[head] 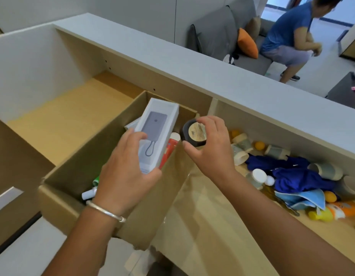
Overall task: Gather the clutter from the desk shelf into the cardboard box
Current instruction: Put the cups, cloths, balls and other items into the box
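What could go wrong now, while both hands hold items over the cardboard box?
The black jar is pinched only by the right hand fingers, above the box's right wall, so it might fall outside the cardboard box. The white box in the left hand could land hard on the tubes below.

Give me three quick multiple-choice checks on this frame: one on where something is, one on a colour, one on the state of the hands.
1. Where is the white power bank box?
A. On the shelf floor
B. Held over the cardboard box
C. On the sofa

2. What colour is the crumpled cloth in the right compartment?
A. Dark blue
B. Red
C. Grey

3. What is the right hand doing?
A. Hanging idle
B. Pressing flat on the shelf
C. Gripping a round black jar

Answers: 1 B, the left hand grips it above the open carton. 2 A, it lies blue among the cups. 3 C, fingers curl round the jar's rim.
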Demonstrator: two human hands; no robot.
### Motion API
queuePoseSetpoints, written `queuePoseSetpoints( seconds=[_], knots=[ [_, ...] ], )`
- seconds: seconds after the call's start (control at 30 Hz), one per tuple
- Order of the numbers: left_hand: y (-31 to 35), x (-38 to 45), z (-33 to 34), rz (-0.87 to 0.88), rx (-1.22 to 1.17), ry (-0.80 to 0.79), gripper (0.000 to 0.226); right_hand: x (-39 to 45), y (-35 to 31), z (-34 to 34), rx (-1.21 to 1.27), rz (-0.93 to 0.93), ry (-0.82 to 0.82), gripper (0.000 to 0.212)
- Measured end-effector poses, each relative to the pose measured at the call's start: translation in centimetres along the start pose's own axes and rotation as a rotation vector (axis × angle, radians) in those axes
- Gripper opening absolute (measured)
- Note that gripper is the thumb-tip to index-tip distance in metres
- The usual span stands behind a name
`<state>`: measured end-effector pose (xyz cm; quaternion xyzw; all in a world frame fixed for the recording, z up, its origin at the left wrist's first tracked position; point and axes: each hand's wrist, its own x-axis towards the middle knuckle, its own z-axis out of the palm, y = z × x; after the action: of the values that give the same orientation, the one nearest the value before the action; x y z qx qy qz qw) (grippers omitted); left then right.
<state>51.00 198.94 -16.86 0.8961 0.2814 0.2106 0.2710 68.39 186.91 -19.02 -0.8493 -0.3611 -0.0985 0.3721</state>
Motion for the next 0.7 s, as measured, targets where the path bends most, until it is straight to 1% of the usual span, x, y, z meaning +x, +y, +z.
queuePoseSetpoints(
  seconds=[0.07, 0.17, 0.3, 0.43, 0.53, 0.7],
  knots=[
    [-1.7, -0.3, -1.3, -0.040, 0.006, -0.014, 0.070, 0.8, -1.3, 1.9, 0.004, -0.007, -0.019, 0.063],
    [-3.4, -0.6, -2.7, -0.033, -0.006, 0.025, 0.068, 1.4, -2.5, 4.3, 0.003, -0.032, -0.055, 0.062],
    [-3.6, -0.4, -2.9, -0.022, -0.005, 0.039, 0.068, 0.8, -2.2, 5.6, -0.013, -0.031, -0.073, 0.058],
    [-1.8, 0.1, -1.1, 0.034, -0.022, 0.011, 0.064, -0.8, 0.4, 3.9, -0.045, -0.020, -0.080, 0.055],
    [0.5, 0.6, 1.3, 0.096, -0.078, -0.020, 0.063, -2.4, 3.4, 1.7, -0.064, 0.052, -0.076, 0.056],
    [4.6, 1.2, 6.9, 0.209, -0.088, -0.139, 0.062, -5.7, 9.3, -2.0, -0.121, 0.206, -0.063, 0.054]
  ],
)
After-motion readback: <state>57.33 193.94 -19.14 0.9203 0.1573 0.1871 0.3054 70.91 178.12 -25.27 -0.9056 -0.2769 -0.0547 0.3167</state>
